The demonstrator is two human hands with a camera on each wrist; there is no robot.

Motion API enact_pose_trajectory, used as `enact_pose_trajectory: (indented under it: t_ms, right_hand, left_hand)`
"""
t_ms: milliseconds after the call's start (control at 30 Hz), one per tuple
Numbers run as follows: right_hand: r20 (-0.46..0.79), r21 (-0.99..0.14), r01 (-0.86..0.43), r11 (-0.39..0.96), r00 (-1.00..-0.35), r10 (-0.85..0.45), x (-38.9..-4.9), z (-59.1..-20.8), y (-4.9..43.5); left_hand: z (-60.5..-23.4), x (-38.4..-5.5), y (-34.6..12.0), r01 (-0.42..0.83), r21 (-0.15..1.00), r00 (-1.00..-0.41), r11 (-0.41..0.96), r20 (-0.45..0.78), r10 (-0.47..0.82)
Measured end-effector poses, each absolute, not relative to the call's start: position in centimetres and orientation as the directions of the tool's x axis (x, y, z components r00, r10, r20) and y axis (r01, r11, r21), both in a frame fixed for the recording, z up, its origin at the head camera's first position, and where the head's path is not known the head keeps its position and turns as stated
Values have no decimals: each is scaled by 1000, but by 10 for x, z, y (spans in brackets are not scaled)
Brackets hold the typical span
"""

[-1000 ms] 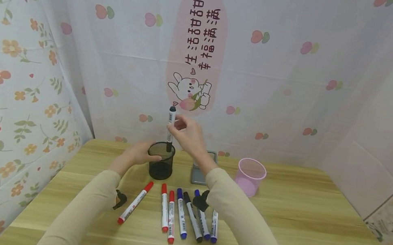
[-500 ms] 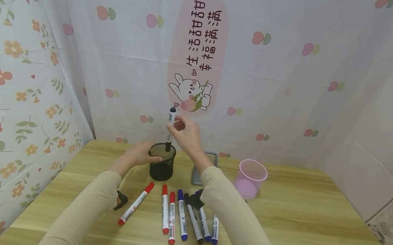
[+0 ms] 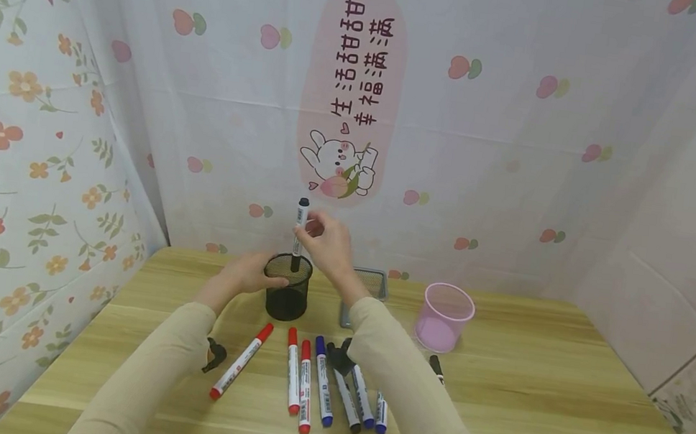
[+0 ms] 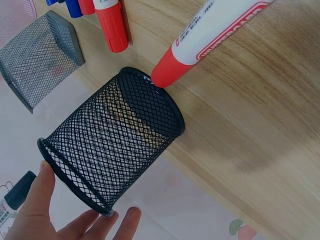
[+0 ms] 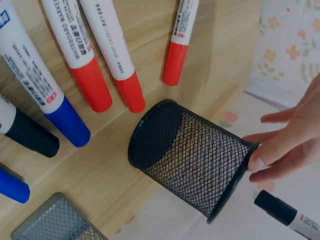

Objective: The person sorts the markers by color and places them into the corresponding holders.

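Well, right hand [image 3: 328,245] pinches marker [image 3: 301,217] above cup [image 3: 286,302].

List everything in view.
Mesh cup: 1, black, back left
Mesh holder: 1, grey, back centre
Pink cup: 1, pink, back right
Red markers: 3, red-white, front left
Blue markers: 3, blue-white, front centre
Black markers: 3, black-white, above mesh cup, among blues, front right
Table: 1, wooden, underneath
Cloth: count unclear, white, backdrop
Sleeves: 2, cream, front
Wrist pieces: 2, black, beside sleeves
Left grip: 1, bare, on mesh cup
Right grip: 1, bare, on black marker
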State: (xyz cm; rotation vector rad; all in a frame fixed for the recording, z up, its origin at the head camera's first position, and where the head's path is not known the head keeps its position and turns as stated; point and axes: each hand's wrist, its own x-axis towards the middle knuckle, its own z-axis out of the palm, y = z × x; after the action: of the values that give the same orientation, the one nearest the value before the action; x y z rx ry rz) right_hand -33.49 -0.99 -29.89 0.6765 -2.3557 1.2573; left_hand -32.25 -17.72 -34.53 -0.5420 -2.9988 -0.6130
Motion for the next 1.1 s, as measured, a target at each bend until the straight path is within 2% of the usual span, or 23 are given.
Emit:
enact_pose_trajectory:
  t_ms: [200,433,833,1100]
  right_hand:
    - [549,-641,-578,506,-805,-224,-336,-303,-13]
    - [505,-651,-537,536,-834,-224,-337,-312,-17]
    - [447,-658,-482,578,-868,-215,-336,-326,-19]
    - [462,-640,-497,586,-858,-223,-334,-339,-19]
  left_hand:
    - [-345,-322,-178,348,387,-937,854,109,332]
    - [-348,-322,-178,348,363,-937,864,103,334]
    - [-353,-328,-181,373,387,-927,843,125,352]
    - [-345,-323,-177,359,392,-932,847,113,343]
